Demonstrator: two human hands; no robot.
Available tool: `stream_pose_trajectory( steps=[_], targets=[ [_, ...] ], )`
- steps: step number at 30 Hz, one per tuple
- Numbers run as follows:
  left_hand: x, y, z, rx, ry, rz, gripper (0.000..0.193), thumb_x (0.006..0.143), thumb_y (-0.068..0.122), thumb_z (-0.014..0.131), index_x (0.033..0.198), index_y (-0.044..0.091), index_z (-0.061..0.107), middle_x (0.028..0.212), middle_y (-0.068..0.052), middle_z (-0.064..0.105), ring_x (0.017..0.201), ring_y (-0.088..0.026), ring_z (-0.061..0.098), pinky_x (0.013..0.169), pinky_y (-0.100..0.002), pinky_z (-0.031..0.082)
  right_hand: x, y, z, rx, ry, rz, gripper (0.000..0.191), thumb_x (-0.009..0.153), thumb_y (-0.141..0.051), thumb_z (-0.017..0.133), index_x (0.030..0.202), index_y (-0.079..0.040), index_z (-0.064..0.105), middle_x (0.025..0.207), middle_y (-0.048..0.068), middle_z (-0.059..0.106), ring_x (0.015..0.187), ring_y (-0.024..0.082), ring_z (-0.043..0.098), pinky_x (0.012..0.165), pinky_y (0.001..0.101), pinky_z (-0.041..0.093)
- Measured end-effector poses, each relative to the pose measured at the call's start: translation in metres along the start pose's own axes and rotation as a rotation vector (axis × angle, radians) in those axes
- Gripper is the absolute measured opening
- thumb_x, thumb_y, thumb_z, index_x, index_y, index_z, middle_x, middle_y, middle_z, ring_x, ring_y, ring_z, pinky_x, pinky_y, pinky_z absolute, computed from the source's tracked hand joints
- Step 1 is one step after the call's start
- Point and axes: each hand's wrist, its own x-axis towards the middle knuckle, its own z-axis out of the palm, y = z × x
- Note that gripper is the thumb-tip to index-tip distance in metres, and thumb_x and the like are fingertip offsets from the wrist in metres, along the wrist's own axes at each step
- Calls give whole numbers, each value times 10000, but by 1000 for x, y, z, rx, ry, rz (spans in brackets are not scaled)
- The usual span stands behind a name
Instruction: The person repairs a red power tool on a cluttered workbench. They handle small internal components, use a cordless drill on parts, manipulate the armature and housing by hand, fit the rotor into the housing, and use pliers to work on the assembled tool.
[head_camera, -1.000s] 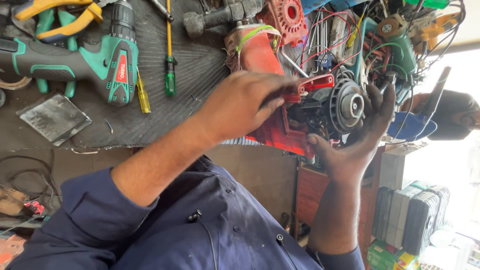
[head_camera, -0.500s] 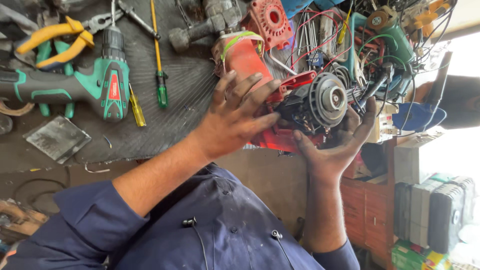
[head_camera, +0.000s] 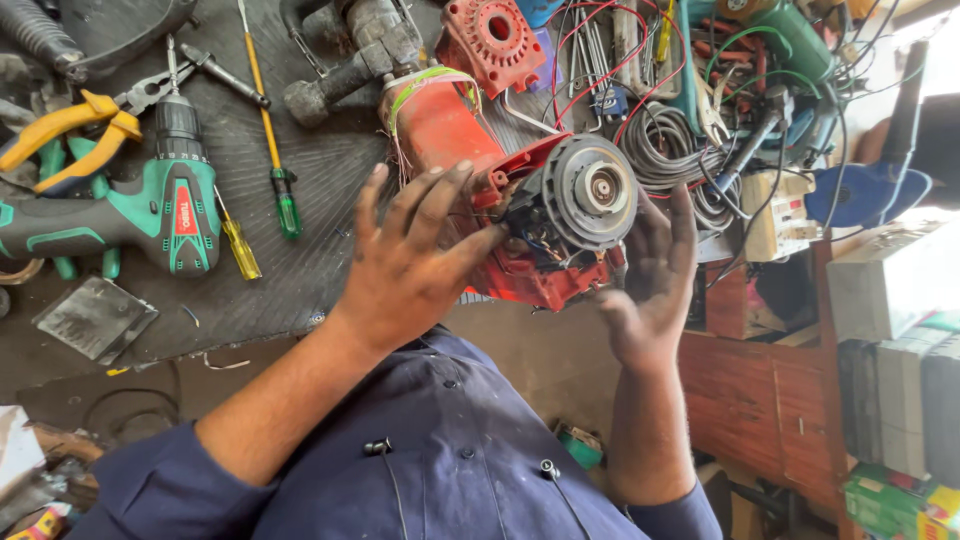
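- Red motor housing (head_camera: 520, 270) (a stripped power-tool body of moulded plastic): sits between the two hands, at the near edge of the bench; its grey round end piece (head_camera: 590, 190), ribbed and concentric with a small metal hub, faces up and toward the right hand; thin loose wires show at the dark opening beside it.
- Left hand (head_camera: 410, 270): fingers spread and straight, laid flat on the housing's side, thumb reaching toward the grey end piece; nothing is pinched.
- Right hand (head_camera: 650, 280): open, fingers extended upward, cupped against the far side of the housing below the grey end piece; grime darkens the palm.
- Step in hand (a judgement): the housing is being steadied and turned for inspection between two flat palms; any further move calls for a firmer hold, since neither hand wraps the body and the wires hang free.
- Beyond the left hand: a black ribbed rubber mat (head_camera: 320, 170); on it a green-handled screwdriver (head_camera: 275, 170), a green cordless drill (head_camera: 150, 215) and yellow-handled pliers (head_camera: 60, 130).
- Beyond the right hand: a coil of grey cable (head_camera: 670, 150) among tangled red and green leads.
- Above both hands: a red perforated cover (head_camera: 490, 40), rigid and ribbed.
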Motion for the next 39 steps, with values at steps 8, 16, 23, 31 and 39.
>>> stream_pose_trajectory(
  steps=[8, 16, 23, 31, 39],
  targets=[
    [26, 35, -14, -176, -44, -155, 456, 900, 241, 775, 1323, 144, 636, 1520, -123, 485, 1424, -317, 450, 1229, -590, 269, 7, 23, -77, 103, 13, 71, 968, 935, -504, 800, 1588, 49, 348, 1465, 197, 576, 1371, 328, 589, 1215, 481, 465],
    [70, 83, -4, -331, -13, -245, 836, 753, 430, 886, 1379, -9, 548, 1430, -181, 580, 1339, -377, 570, 1152, -473, 457, 91, 38, -112, 367, -486, -1, 959, 865, -451, 886, 1555, 37, 433, 1594, 178, 493, 1500, 290, 451, 1299, 476, 319],
    [83, 109, 17, -228, 13, -338, 769, 812, 406, 839, 1377, -39, 567, 1427, -191, 598, 1331, -375, 623, 1121, -449, 513, 156, 56, -121, 81, -875, -153, 1025, 798, -571, 844, 1532, 53, 494, 1599, 219, 489, 1517, 329, 467, 1296, 487, 348],
    [76, 120, 30, -155, 4, -350, 769, 913, 441, 722, 1452, -35, 450, 1463, -234, 535, 1367, -413, 555, 1152, -482, 462, 161, 57, -121, 94, -919, -179, 917, 852, -630, 776, 1436, 48, 576, 1535, 220, 540, 1445, 342, 510, 1292, 497, 366],
    [76, 119, 32, -202, -29, -338, 755, 952, 379, 704, 1501, -19, 372, 1527, -223, 472, 1446, -422, 495, 1194, -476, 445, 153, 62, -122, 100, -877, -292, 883, 918, -557, 758, 1507, 49, 503, 1553, 219, 499, 1524, 384, 429, 1291, 506, 324]
  ],
)
